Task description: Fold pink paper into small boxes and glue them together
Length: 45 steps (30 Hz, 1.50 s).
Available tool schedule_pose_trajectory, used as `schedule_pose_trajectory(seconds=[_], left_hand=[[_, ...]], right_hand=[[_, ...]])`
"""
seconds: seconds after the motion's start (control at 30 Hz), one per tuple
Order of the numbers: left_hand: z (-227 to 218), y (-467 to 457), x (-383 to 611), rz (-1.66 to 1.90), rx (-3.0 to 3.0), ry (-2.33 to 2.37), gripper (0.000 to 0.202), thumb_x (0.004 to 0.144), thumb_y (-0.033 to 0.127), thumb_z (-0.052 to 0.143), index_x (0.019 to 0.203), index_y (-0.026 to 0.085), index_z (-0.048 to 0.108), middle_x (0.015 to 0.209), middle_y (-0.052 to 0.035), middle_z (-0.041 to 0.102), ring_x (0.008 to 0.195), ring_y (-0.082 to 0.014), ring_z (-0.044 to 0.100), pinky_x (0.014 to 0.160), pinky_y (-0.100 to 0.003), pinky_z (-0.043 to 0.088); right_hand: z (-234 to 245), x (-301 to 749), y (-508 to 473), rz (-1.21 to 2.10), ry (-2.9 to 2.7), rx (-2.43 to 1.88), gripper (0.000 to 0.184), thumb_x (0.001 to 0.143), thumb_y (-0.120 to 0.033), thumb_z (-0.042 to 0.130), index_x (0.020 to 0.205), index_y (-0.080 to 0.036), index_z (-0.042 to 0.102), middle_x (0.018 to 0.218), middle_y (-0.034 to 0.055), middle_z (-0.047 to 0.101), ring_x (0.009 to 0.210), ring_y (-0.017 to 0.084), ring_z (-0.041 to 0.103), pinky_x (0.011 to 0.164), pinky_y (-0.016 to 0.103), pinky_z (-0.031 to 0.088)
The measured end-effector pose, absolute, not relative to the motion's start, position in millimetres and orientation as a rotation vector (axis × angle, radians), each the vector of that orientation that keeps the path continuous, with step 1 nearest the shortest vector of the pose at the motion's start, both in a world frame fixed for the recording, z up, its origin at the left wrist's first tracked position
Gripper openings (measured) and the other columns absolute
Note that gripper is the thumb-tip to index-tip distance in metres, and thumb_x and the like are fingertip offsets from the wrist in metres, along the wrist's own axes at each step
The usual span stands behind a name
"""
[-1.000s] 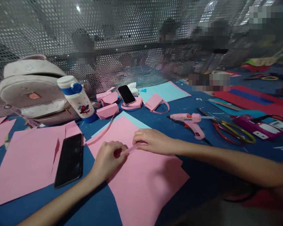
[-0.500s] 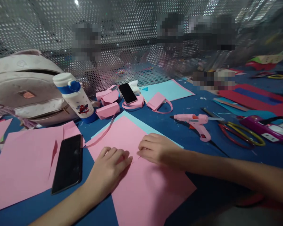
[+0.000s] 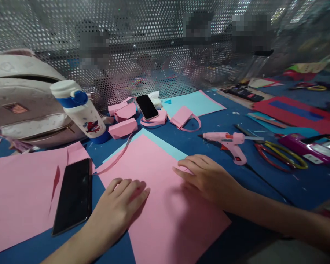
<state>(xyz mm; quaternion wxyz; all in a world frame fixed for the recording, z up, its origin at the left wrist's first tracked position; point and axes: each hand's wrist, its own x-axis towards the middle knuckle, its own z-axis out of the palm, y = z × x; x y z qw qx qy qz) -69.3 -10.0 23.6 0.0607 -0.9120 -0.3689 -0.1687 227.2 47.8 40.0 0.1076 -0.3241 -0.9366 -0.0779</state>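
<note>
A large pink paper sheet (image 3: 159, 205) lies on the blue table in front of me, over a light blue sheet (image 3: 165, 145). My left hand (image 3: 118, 203) rests flat on the sheet's left part, fingers stretched out, holding nothing. My right hand (image 3: 206, 178) lies flat on the sheet's right edge, fingers extended. A thin pink paper strip (image 3: 114, 159) curls from the sheet's left corner toward the folded pink pieces (image 3: 123, 119) at the back.
A black phone (image 3: 73, 196) lies on another pink sheet (image 3: 22, 198) at left. Behind stand a white bottle (image 3: 79, 112) and a pale backpack (image 3: 22, 99). A second phone (image 3: 146, 106), a pink glue gun (image 3: 228, 141), scissors (image 3: 280, 154) and a perforated metal screen (image 3: 154, 47) are around.
Both hands let go of the pink strip they were pinching and spread flat on the pink sheet. The right hand slid to the right. The view shifted slightly.
</note>
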Motion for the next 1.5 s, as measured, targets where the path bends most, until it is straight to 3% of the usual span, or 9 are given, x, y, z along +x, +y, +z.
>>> schedule_pose_trajectory(seconds=[0.4,0.73,0.9,1.0,1.07,1.13,1.23,1.37,1.5], left_hand=[[28,-30,-95,-0.438,-2.791,-1.261,0.043,0.094,0.008,0.042,0.129,0.025,0.061,0.122,-0.0078,0.064,0.103,-0.0266,0.053,0.087,-0.043,0.037],[39,-54,-109,-0.436,-2.732,-1.453,0.060,0.080,0.001,0.042,0.129,0.031,0.061,0.124,-0.0034,0.063,0.106,-0.0251,0.055,0.089,-0.041,0.042],[52,-52,-102,-0.401,-2.784,-1.507,0.042,0.092,0.012,0.046,0.128,0.028,0.058,0.121,-0.0056,0.063,0.105,-0.0243,0.057,0.089,-0.040,0.043],[53,-38,-82,-0.538,-2.798,-1.626,0.026,0.096,0.029,0.052,0.120,0.021,0.057,0.109,-0.0078,0.066,0.097,-0.0243,0.059,0.084,-0.039,0.044],[49,-26,-65,-0.590,-2.856,-1.661,0.025,0.093,0.037,0.060,0.109,0.019,0.057,0.104,-0.0072,0.067,0.091,-0.0239,0.060,0.080,-0.038,0.045],[43,-11,-50,-0.626,-2.909,-1.672,0.024,0.090,0.034,0.064,0.107,0.019,0.058,0.102,-0.0058,0.068,0.090,-0.0237,0.062,0.079,-0.037,0.044],[36,9,-36,-0.732,-2.910,-1.833,0.006,0.091,0.021,0.058,0.095,0.020,0.062,0.087,-0.0013,0.069,0.079,-0.0194,0.062,0.072,-0.032,0.042],[34,22,-34,-0.783,-2.918,-1.907,0.011,0.090,0.017,0.056,0.085,0.020,0.065,0.078,0.0008,0.068,0.068,-0.0147,0.061,0.062,-0.026,0.040],[35,23,-36,-0.800,-2.932,-1.923,0.010,0.090,0.017,0.058,0.085,0.020,0.066,0.079,0.0011,0.069,0.069,-0.0141,0.062,0.063,-0.025,0.041]], right_hand=[[42,252,57,-0.363,-2.778,-1.019,0.027,0.101,-0.027,0.047,0.114,-0.017,0.068,0.107,0.0140,0.067,0.100,0.030,0.056,0.081,0.041,0.043],[43,247,69,-0.363,-2.829,-0.907,0.020,0.098,-0.029,0.057,0.100,-0.014,0.070,0.099,0.0123,0.068,0.089,0.026,0.057,0.070,0.035,0.040],[51,241,73,-0.027,-2.875,-0.901,0.025,0.094,-0.036,0.063,0.112,-0.019,0.067,0.109,0.0092,0.069,0.095,0.025,0.059,0.077,0.034,0.042],[53,231,79,0.203,-2.846,-0.883,0.015,0.096,-0.031,0.060,0.101,-0.019,0.068,0.102,0.0062,0.069,0.093,0.022,0.061,0.079,0.032,0.042],[53,224,84,0.289,-2.823,-0.897,0.015,0.098,-0.026,0.056,0.092,-0.018,0.068,0.095,0.0052,0.069,0.089,0.020,0.061,0.077,0.030,0.042],[54,218,90,0.386,-2.804,-0.926,0.017,0.097,-0.021,0.054,0.087,-0.018,0.067,0.092,0.0042,0.069,0.088,0.019,0.061,0.074,0.028,0.041],[55,214,96,0.546,-2.768,-0.977,0.016,0.095,-0.016,0.055,0.087,-0.018,0.068,0.093,0.0028,0.068,0.087,0.017,0.062,0.071,0.026,0.040],[57,216,100,0.605,-2.763,-0.998,0.016,0.093,-0.013,0.056,0.088,-0.018,0.070,0.092,0.0032,0.067,0.084,0.016,0.062,0.070,0.025,0.039],[56,216,99,0.547,-2.786,-0.995,0.014,0.093,-0.013,0.058,0.087,-0.018,0.069,0.091,0.0026,0.068,0.087,0.018,0.061,0.073,0.026,0.039]])
